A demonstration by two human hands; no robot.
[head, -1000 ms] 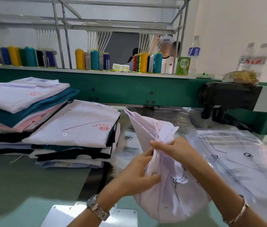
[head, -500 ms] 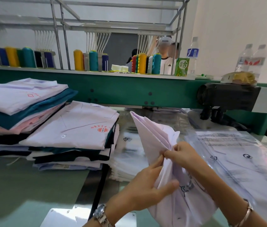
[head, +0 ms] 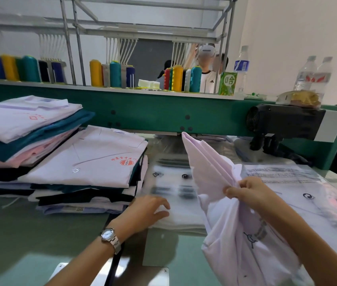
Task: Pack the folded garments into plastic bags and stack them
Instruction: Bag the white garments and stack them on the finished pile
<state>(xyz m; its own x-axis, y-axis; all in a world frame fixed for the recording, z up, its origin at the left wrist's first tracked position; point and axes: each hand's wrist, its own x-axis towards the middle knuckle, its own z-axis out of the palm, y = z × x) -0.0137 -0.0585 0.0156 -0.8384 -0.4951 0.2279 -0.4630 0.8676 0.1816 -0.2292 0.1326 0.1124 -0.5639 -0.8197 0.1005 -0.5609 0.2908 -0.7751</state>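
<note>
My right hand (head: 248, 191) pinches a pale lilac folded garment (head: 211, 168), partly inside a clear printed plastic bag (head: 252, 244), and holds it upright above the table. My left hand (head: 147, 211) lies with fingers spread on a flat stack of empty clear plastic bags (head: 171, 182) in the middle of the table. To the left stand two piles of folded garments: a near pile topped by a white shirt with a red logo (head: 93, 159), and a taller far-left pile (head: 19, 129) of white, teal and pink pieces.
A bagged garment (head: 299, 193) lies flat at the right. Behind runs a green machine beam (head: 163, 114) with a black motor (head: 283, 122), thread cones (head: 114, 74), water bottles (head: 312, 75) and a green carton. People stand beyond the frame.
My left hand has let go of the lilac garment and moved left and down onto the stack of empty bags. My right hand still holds the garment, now further right.
</note>
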